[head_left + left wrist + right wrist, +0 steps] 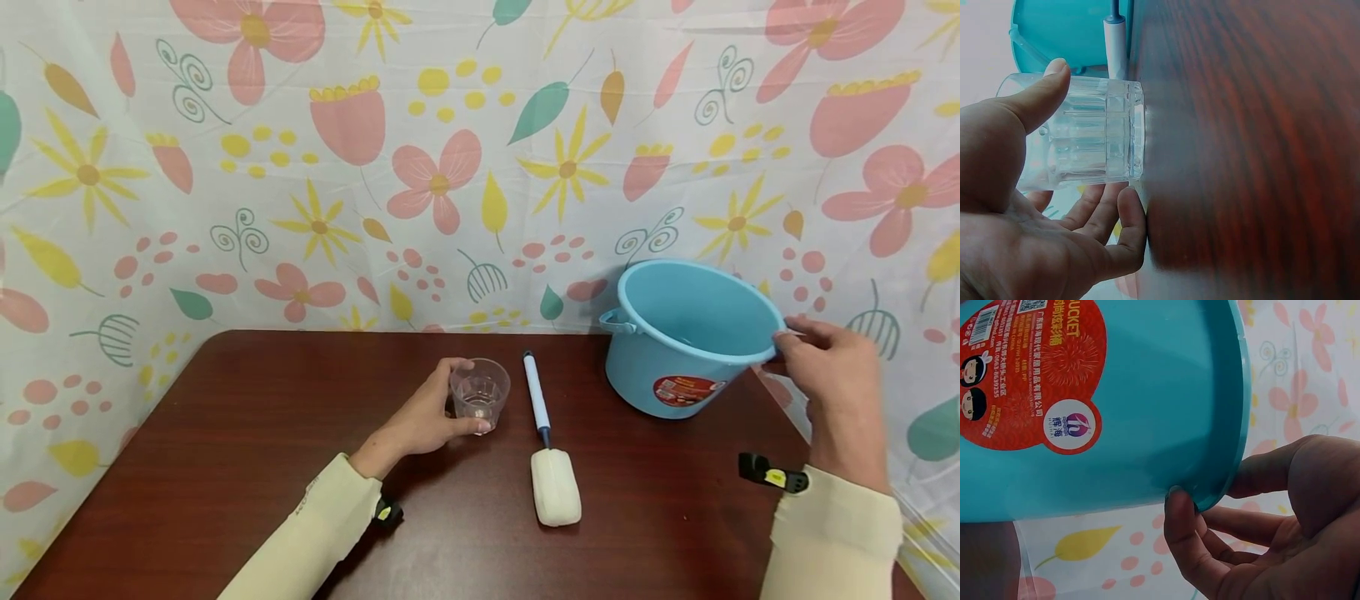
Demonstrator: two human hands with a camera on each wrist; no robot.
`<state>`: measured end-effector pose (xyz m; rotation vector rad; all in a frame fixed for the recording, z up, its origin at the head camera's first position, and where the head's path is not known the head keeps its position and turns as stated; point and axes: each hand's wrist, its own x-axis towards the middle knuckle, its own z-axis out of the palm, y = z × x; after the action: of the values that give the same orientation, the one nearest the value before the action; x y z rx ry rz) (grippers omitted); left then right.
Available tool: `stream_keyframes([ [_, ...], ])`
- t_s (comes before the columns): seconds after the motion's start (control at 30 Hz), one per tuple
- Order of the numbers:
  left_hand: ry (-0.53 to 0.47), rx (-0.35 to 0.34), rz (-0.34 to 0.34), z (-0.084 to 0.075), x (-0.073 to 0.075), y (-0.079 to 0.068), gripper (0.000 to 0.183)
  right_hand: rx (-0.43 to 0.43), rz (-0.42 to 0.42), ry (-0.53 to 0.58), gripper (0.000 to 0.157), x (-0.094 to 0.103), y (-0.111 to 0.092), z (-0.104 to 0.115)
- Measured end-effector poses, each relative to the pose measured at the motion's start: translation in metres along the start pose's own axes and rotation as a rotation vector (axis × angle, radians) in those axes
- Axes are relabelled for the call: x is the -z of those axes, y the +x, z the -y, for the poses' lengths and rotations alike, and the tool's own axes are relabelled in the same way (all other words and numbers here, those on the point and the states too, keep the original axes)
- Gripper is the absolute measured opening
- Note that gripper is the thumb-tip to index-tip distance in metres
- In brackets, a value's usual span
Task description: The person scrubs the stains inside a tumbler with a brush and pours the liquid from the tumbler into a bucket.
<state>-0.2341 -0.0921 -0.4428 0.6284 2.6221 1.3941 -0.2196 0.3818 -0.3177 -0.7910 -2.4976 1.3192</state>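
A clear drinking glass (480,393) stands upright at the table's middle, its base right at the wood. My left hand (422,414) holds it from the left, thumb on the near side and fingers on the far side. On the right, a light blue bucket (660,375) with a red label stands near the back of the table. The thumb and fingers of my right hand (1285,519) pinch its rim, at the right side in the head view. A cup brush (556,487) with a cream sponge head and pale blue handle lies between glass and bucket.
The dark red-brown wooden table (300,392) ends at a floral curtain (442,275) hanging close behind it. The bucket's handle (617,322) hangs at its left side. Black straps (772,477) show at both cream sleeves (330,508).
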Motion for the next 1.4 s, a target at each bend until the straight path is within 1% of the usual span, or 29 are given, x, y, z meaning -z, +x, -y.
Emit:
stream_keyframes([
  [0.27, 0.004, -0.01, -0.004, -0.004, -0.003, 0.003, 0.087, 0.061, -0.042, -0.048, 0.064, 0.0, 0.0, -0.005],
  [0.63, 0.022, 0.003, 0.008, -0.006, -0.003, 0.003, 0.088, 0.153, -0.074, -0.03, 0.061, 0.0, -0.004, -0.011],
  [0.73, 0.024, 0.0, 0.008, -0.006, -0.003, 0.003, 0.087, 0.162, -0.081, -0.023, 0.06, 0.0, -0.003, -0.012],
  [1.0, 0.043, 0.03, -0.038, -0.005, -0.003, 0.001, 0.087, 0.169, -0.085, -0.015, 0.06, -0.004, -0.004, -0.011],
  [1.3, 0.057, 0.012, -0.07, -0.007, -0.002, 0.0, 0.087, 0.193, -0.1, -0.003, 0.056, -0.007, -0.004, -0.01],
  [1.4, 0.056, 0.005, -0.075, -0.009, -0.002, 0.001, 0.086, 0.208, -0.109, -0.016, 0.056, -0.008, -0.003, -0.011],
])
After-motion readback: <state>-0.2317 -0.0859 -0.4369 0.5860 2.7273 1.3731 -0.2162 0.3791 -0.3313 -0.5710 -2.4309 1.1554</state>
